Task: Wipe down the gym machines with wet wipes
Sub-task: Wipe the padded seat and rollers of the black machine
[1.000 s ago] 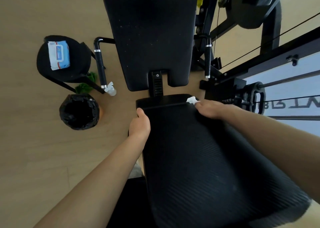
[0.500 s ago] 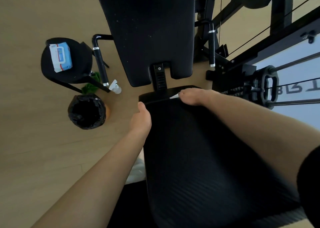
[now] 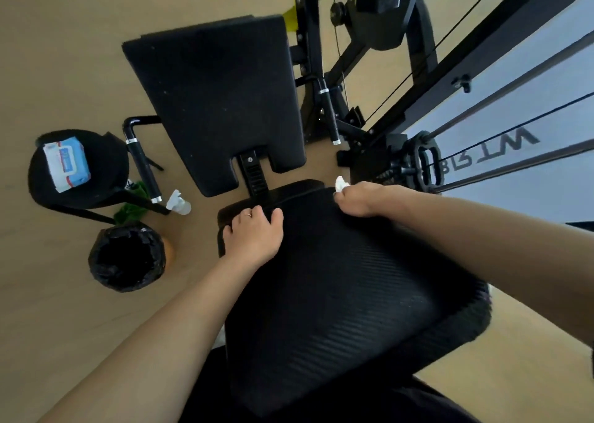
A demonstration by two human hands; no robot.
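Observation:
The black padded seat [image 3: 337, 294] of a gym machine fills the lower middle of the head view, with its black back pad [image 3: 218, 101] beyond it. My right hand [image 3: 363, 199] grips a small white wet wipe [image 3: 340, 184] at the seat's far right corner. Over the seat's far left edge lies my left hand [image 3: 254, 234], its fingers curled down round that edge. A blue and white pack of wet wipes [image 3: 67, 162] lies on a round black stool [image 3: 106, 172] at the left.
A bin lined with a black bag [image 3: 127, 262] stands on the wooden floor left of the seat. A small spray bottle [image 3: 178, 203] and a green cloth [image 3: 131, 208] lie near it. Black handles, cables and the machine frame [image 3: 418, 152] rise at the right.
My right hand with the wipe has slid from the middle of the seat's far edge to its right corner. My left hand moved from the seat's left side onto its far edge.

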